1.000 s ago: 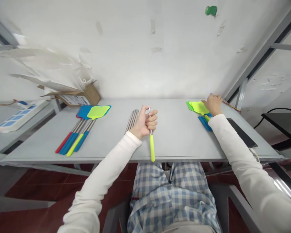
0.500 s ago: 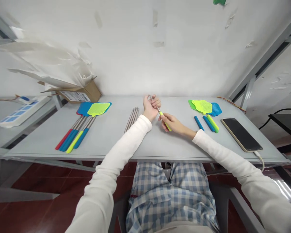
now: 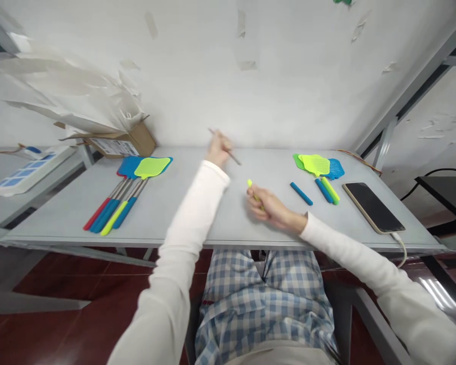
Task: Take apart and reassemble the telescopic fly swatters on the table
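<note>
My left hand (image 3: 218, 148) is raised near the back edge of the table, closed around a thin metal rod (image 3: 234, 158) that sticks out on both sides of the fist. My right hand (image 3: 266, 205), blurred a little, grips a yellow-green handle sleeve (image 3: 250, 182) whose tip pokes up past the fingers. Rod and sleeve are apart. To the right of that hand lies a single blue handle sleeve (image 3: 301, 193). Beyond it, blue handle sleeves (image 3: 324, 190) and yellow-green ones (image 3: 330, 191) lie side by side. My left forearm covers the spot where loose rods lay.
Fly swatter heads (image 3: 317, 165) are piled at the back right. Several whole fly swatters (image 3: 126, 197) lie at the left. A phone (image 3: 373, 208) with a cable rests near the right edge. A cardboard box (image 3: 129, 144) stands at the back left.
The rod and the yellow-green sleeve, in line and touching before, have come apart. My left hand moved left and up with the rod. The single blue sleeve has shifted left and turned.
</note>
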`<state>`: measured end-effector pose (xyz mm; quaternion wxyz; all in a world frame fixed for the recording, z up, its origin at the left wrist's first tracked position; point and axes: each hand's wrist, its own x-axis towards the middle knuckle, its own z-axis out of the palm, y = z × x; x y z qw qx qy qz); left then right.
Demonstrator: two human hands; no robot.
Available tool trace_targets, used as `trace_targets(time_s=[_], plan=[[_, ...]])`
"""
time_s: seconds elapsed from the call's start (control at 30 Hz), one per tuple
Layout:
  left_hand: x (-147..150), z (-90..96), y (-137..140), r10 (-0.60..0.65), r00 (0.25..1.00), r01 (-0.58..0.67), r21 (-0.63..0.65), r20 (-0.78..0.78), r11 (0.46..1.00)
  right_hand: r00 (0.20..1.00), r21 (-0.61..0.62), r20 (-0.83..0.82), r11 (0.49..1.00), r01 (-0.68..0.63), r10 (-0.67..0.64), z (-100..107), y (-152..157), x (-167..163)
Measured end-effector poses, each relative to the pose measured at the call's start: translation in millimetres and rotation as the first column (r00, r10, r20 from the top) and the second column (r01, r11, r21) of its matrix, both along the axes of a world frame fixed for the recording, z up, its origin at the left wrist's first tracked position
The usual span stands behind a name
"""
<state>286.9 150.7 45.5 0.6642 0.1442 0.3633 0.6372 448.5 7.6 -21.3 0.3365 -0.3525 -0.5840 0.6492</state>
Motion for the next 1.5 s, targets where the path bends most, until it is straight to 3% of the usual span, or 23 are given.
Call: trace_targets(time_s=[0.07,0.1,0.2,0.27,0.33,0.37,0.43,0.5,0.6,0.7,0.8,0.97,1.2,1.33,1.5], plan=[[-30.4,8.0,-1.2,0.089,0.991,-0.082,0.070,-0.099,0.994,0.969,0.273,0.244,0.961,-0.040,-0.029,-3.4,-12.3,16.7],[-41.1,8.0,-6.2,0.056,0.982,-0.039,0.093,-0.182,0.995,0.915,0.432,0.382,0.900,-0.057,-0.125,-5.4,-13.7,25.9],[-47.4,-11.0,-33.0,-0.028,0.870,0.065,0.058,-0.493,0.996,0.592,0.724,0.617,0.668,-0.169,-0.519,-13.1,-0.3,48.8],[-36.3,-35.5,-52.5,0.000,0.702,0.037,0.037,-0.712,0.999,0.340,0.775,0.632,0.576,-0.261,-0.696,-19.7,14.0,57.8],[-23.2,-61.7,-66.8,0.013,0.429,0.029,0.028,-0.903,0.999,0.159,0.766,0.623,0.557,-0.321,-0.766,-26.6,23.9,64.0],[-18.0,-73.4,-71.8,0.026,0.280,0.041,0.039,-0.960,0.998,0.109,0.760,0.618,0.556,-0.335,-0.779,-29.6,26.5,67.1],[-11.6,-91.6,-78.7,0.070,0.016,0.106,0.071,-0.997,0.992,0.074,0.767,0.598,0.544,-0.340,-0.798,-34.3,28.0,74.7],[-10.1,-102.6,-84.1,0.155,-0.162,0.187,0.124,-0.975,0.975,0.080,0.796,0.566,0.518,-0.313,-0.821,-37.4,28.2,85.0],[-14.4,-108.2,-93.2,0.283,-0.359,0.264,0.194,-0.889,0.945,0.082,0.831,0.531,0.498,-0.249,-0.844,-41.4,32.5,103.7],[-24.3,-106.2,-100.5,0.276,-0.515,0.253,0.164,-0.811,0.954,0.048,0.829,0.538,0.518,-0.212,-0.842,-45.7,39.9,121.4],[-38.1,-102.4,-102.3,0.184,-0.573,0.155,0.115,-0.799,0.981,-0.005,0.812,0.564,0.555,-0.182,-0.826,-47.9,43.3,135.0],[-60.8,-99.0,-101.0,0.045,-0.544,0.084,-0.001,-0.838,0.996,-0.094,0.821,0.559,0.566,-0.073,-0.824,-49.2,38.7,152.5],[-77.9,-99.3,-105.0,0.063,-0.590,0.142,-0.026,-0.805,0.990,-0.046,0.844,0.530,0.532,-0.061,-0.846,-50.5,37.5,160.4],[-80.6,-104.9,-105.3,0.088,-0.587,0.129,0.015,-0.805,0.992,0.068,0.849,0.529,0.528,-0.030,-0.846,-41.2,38.9,139.6],[-82.2,-112.8,-103.5,0.128,-0.545,0.108,0.082,-0.829,0.991,0.358,0.858,0.510,0.490,-0.151,-0.782,-34.6,46.1,100.0]])
